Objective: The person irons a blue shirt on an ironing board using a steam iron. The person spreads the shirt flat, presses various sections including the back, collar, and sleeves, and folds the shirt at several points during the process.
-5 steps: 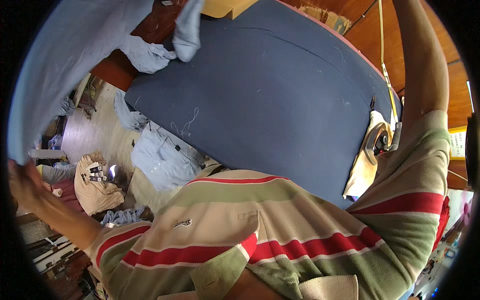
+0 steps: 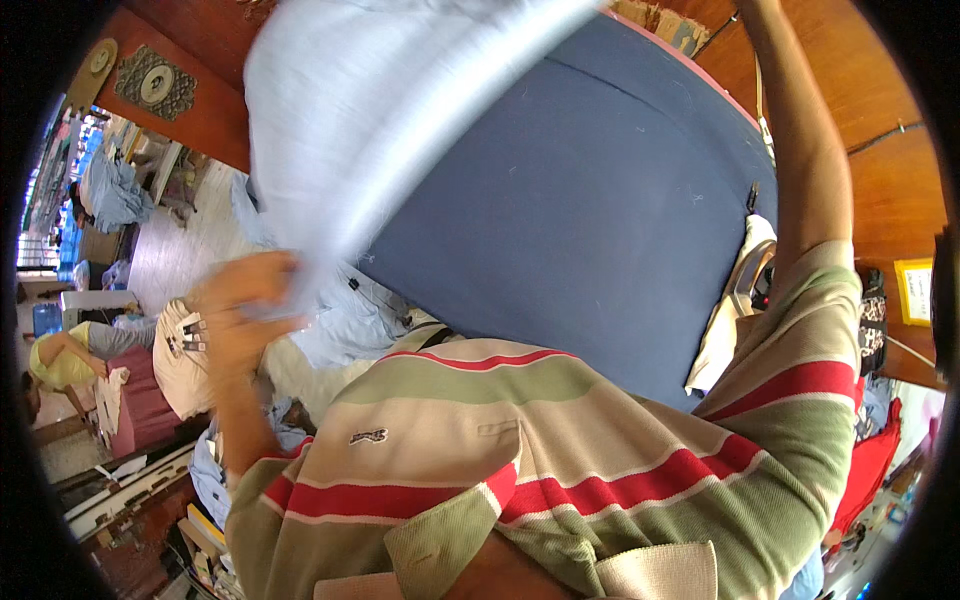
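Note:
A light blue garment [image 2: 370,110], smeared by motion, stretches above the left part of the dark blue padded board [image 2: 580,210]. My left hand [image 2: 250,300], also blurred, grips its near end between thumb and fingers. My right forearm [image 2: 805,140] reaches up along the right side, and its hand lies beyond the top edge of the picture. Beside that arm, an iron [image 2: 742,290] rests on a beige cloth [image 2: 712,350] at the board's right edge, partly covered by my sleeve.
Another light blue garment [image 2: 345,325] hangs by the board's near left edge. A cream bundle [image 2: 180,370] stands left of my arm. Further left, a person in a yellow top [image 2: 65,360] sits beside dark red cloth [image 2: 145,390]. Wooden panelling [image 2: 890,180] borders the right side.
My left hand has swung from the far left inward to the right, bringing the light blue garment over the board. My right arm has shifted slightly left, and the view has turned a little.

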Available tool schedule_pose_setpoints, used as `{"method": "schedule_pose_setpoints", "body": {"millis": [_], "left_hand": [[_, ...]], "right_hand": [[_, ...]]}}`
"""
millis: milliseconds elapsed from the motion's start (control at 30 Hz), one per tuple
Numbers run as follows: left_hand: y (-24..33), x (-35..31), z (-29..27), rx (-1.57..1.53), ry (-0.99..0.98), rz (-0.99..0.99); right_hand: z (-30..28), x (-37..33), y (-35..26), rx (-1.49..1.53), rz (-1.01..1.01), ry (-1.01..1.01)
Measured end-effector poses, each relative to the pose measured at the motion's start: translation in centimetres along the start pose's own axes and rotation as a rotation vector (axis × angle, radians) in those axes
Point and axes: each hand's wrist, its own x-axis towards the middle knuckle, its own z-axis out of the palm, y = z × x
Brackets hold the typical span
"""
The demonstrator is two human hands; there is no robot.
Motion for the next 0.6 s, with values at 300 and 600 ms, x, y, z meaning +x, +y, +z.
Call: {"method": "schedule_pose_setpoints", "body": {"millis": [300, 600], "left_hand": [[-5.5, -0.3, 23.7, -0.150, -1.114, -0.430], [-2.7, -1.1, 35.2, -0.439, -1.328, -0.262]], "right_hand": [[-13.4, -27.5, 13.5, -0.387, 1.059, 0.460], [-24.7, -33.9, 14.4, -0.503, 0.851, 0.907]]}}
